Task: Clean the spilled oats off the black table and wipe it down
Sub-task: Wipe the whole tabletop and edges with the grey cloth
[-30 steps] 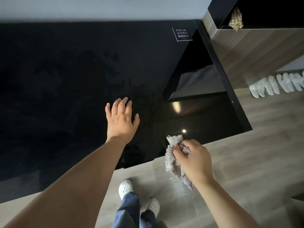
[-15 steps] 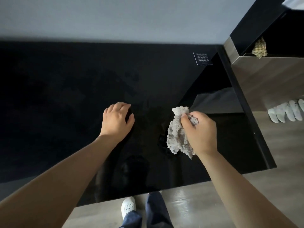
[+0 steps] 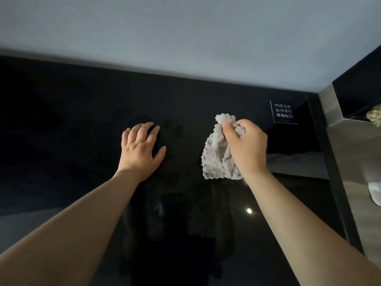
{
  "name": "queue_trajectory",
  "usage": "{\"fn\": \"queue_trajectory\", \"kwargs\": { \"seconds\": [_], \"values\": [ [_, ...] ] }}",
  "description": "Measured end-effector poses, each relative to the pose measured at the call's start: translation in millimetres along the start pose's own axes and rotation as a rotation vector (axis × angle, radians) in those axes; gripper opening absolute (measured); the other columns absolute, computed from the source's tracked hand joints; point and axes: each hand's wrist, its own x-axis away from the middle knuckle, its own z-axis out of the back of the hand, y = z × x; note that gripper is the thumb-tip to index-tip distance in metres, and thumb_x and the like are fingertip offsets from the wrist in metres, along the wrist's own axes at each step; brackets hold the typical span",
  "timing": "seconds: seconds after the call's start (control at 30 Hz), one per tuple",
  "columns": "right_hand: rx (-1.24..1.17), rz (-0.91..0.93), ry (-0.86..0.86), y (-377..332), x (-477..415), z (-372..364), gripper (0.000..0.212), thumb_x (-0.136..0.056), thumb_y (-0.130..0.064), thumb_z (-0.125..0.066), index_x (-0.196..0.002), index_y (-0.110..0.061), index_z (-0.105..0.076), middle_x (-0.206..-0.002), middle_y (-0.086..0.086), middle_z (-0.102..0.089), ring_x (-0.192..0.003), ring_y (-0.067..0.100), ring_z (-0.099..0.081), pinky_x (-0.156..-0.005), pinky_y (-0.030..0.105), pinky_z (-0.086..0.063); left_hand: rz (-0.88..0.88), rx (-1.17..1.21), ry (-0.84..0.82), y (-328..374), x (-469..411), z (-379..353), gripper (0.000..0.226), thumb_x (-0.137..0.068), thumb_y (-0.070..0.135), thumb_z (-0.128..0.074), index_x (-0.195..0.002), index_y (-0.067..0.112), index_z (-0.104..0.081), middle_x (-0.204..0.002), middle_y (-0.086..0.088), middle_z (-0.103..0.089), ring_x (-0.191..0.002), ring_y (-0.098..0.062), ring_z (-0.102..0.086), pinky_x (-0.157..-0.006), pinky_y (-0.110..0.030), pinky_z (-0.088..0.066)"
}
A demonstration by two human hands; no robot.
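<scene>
With my left hand (image 3: 142, 150) resting open on the black table (image 3: 78, 124) and my right hand (image 3: 246, 150) gripping the bunched grey cloth (image 3: 216, 162) beside it, I'd press the cloth flat and wipe in overlapping strokes.

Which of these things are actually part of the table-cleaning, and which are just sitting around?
Part of the job:
- the black table
- the grey cloth, bunched in the right hand
- the left hand, resting on the table
No oats show.

Just lying about:
- the small sign at the table's far right corner
- the shell at the right edge
- the white slipper below it
</scene>
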Motion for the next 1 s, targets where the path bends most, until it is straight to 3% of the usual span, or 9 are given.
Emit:
{"fn": "queue_trajectory", "kwargs": {
  "seconds": [0.2,0.43,0.53,0.6,0.7,0.83,0.9,1.0],
  "values": [
    [-0.042,0.010,0.034,-0.5,-82.6,-26.9,0.032,-0.086,-0.039,-0.065,-0.097,-0.009,-0.067,-0.094,0.002,-0.065,-0.085,0.009,-0.056,-0.068,0.003,-0.034,-0.006,0.079,0.074,-0.8,1.8,-4.1,0.062,-0.087,0.048,-0.041,-0.136,0.012,-0.051,-0.142,-0.006,-0.044,-0.134,-0.028,-0.033,-0.114,-0.050,-0.019],
    [0.097,0.138,0.029,-5.9,-155.5,-69.7,0.027,-0.093,-0.034,-0.057,-0.110,-0.014,-0.062,-0.114,0.003,-0.058,-0.098,0.016,-0.056,-0.075,0.021,-0.036,0.015,0.079,0.064,-1.2,-1.7,-7.7,0.059,-0.086,0.046,-0.044,-0.135,0.014,-0.052,-0.141,-0.004,-0.044,-0.134,-0.027,-0.035,-0.112,-0.053,-0.022],
    [0.208,0.144,-0.075,2.5,-173.7,-86.0,0.031,-0.093,-0.033,-0.056,-0.119,-0.018,-0.061,-0.124,0.004,-0.054,-0.102,0.019,-0.057,-0.078,0.028,-0.039,0.011,0.081,0.059,-2.0,-3.1,-7.8,0.059,-0.087,0.046,-0.045,-0.135,0.013,-0.052,-0.142,-0.004,-0.044,-0.134,-0.027,-0.036,-0.111,-0.055,-0.023],
    [0.279,0.117,-0.197,9.2,-175.1,-99.5,0.030,-0.091,-0.034,-0.058,-0.116,-0.018,-0.064,-0.125,0.004,-0.054,-0.105,0.023,-0.057,-0.078,0.028,-0.039,0.010,0.076,0.061,-2.6,-3.0,-8.1,0.058,-0.087,0.045,-0.045,-0.135,0.013,-0.053,-0.142,-0.005,-0.044,-0.134,-0.028,-0.036,-0.111,-0.055,-0.023],
    [0.251,0.063,-0.221,13.7,-165.8,-110.8,0.026,-0.085,-0.035,-0.066,-0.106,-0.019,-0.069,-0.123,0.002,-0.054,-0.104,0.021,-0.058,-0.075,0.024,-0.036,0.013,0.080,0.056,-2.4,-3.0,-7.3,0.058,-0.087,0.045,-0.046,-0.135,0.013,-0.052,-0.142,-0.004,-0.044,-0.134,-0.027,-0.035,-0.112,-0.054,-0.023],
    [0.222,0.176,-0.252,10.0,-119.2,-99.1,0.019,-0.085,-0.038,-0.065,-0.088,-0.019,-0.066,-0.097,-0.003,-0.057,-0.083,0.016,-0.057,-0.067,0.023,-0.036,0.015,0.080,0.055,-1.8,-3.2,-8.5,0.058,-0.086,0.045,-0.047,-0.135,0.013,-0.052,-0.142,-0.004,-0.044,-0.134,-0.027,-0.036,-0.112,-0.054,-0.024],
    [0.193,0.227,-0.298,7.5,-81.2,-85.2,0.020,-0.085,-0.039,-0.064,-0.083,-0.019,-0.065,-0.088,-0.007,-0.057,-0.075,0.011,-0.057,-0.062,0.025,-0.041,0.014,0.085,0.056,-1.6,-3.8,-7.4,0.058,-0.086,0.044,-0.046,-0.135,0.013,-0.052,-0.142,-0.004,-0.044,-0.133,-0.027,-0.037,-0.112,-0.054,-0.023],
    [0.106,0.199,-0.411,3.6,-42.7,-65.7,0.018,-0.081,-0.039,-0.065,-0.081,-0.022,-0.067,-0.086,-0.011,-0.062,-0.076,0.007,-0.060,-0.068,0.032,-0.052,0.015,0.084,0.063,-1.9,-3.1,-7.4,0.057,-0.086,0.044,-0.046,-0.134,0.013,-0.053,-0.141,-0.005,-0.045,-0.132,-0.027,-0.038,-0.112,-0.053,-0.023]
  ]
}}
